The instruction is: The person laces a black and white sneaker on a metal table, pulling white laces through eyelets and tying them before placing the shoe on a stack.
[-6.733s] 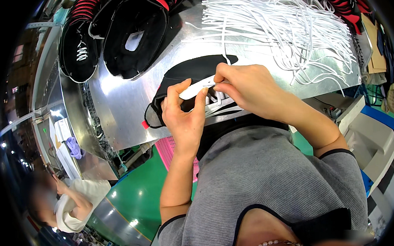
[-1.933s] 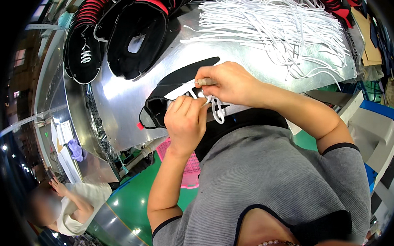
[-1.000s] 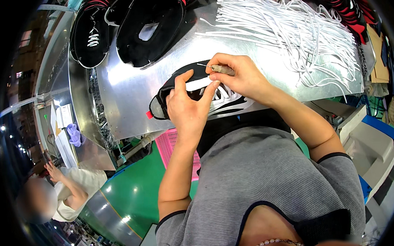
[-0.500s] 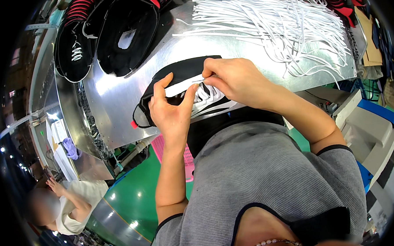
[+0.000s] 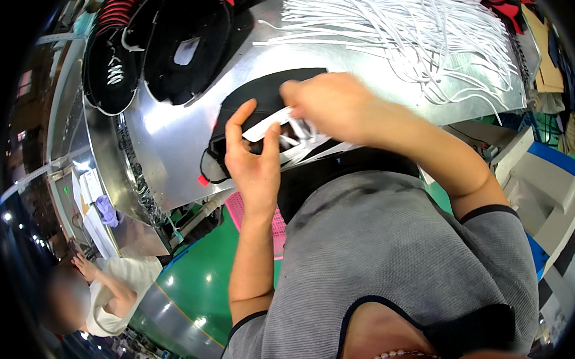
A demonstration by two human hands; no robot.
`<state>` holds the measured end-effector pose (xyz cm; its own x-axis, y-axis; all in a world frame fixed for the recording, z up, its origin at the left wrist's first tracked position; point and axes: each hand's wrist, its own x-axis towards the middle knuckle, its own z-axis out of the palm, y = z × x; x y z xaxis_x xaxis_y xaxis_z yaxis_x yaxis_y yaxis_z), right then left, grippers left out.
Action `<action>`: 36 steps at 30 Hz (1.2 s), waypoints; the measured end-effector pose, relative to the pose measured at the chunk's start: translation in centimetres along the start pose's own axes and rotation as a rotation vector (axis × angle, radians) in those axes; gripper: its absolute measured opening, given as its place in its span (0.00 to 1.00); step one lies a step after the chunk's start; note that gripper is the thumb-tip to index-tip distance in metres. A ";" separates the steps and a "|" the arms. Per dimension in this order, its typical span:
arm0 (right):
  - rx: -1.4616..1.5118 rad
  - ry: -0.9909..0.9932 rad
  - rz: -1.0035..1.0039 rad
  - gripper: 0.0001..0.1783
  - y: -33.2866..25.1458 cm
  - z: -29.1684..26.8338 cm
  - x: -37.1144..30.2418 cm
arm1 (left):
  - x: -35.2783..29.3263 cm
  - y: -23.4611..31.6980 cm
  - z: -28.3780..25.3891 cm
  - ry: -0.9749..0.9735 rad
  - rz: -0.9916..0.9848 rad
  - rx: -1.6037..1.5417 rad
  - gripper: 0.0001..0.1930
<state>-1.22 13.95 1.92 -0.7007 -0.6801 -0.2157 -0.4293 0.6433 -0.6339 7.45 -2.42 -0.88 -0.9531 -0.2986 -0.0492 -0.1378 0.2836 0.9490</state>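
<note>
Basket (image 5: 279,232), pink, contents unclear, left hand (image 5: 255,165) on black shoe upper (image 5: 264,92)

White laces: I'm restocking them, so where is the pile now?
In the head view, the white laces lie at upper right on the metal table, beyond the right hand.

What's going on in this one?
A person in a gray top works on a black shoe upper at a metal table. The left hand steadies it, thumb and forefinger spread either side of a white strip. The right hand is blurred beside the strip's far end; its grip is unclear. White lacing shows in the upper. Loose white laces and other black uppers lie beyond.
</note>
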 end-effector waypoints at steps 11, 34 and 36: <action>0.558 0.595 -0.010 0.08 4.0 5.0 -1.0 | 1.2 -0.1 1.5 0.128 0.018 0.115 0.37; 0.068 0.805 -0.509 0.13 2.7 6.2 0.4 | 1.6 2.4 -1.1 -0.217 -0.325 -0.247 0.32; 0.146 0.788 -0.544 0.12 3.0 6.0 0.8 | 1.5 1.7 -1.3 -0.191 -0.261 -0.239 0.29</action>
<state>0.37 13.27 -4.65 -0.6304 -0.4069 0.6610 -0.7704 0.2240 -0.5969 6.12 -3.58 1.04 -0.9306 -0.1517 -0.3333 -0.3362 -0.0064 0.9418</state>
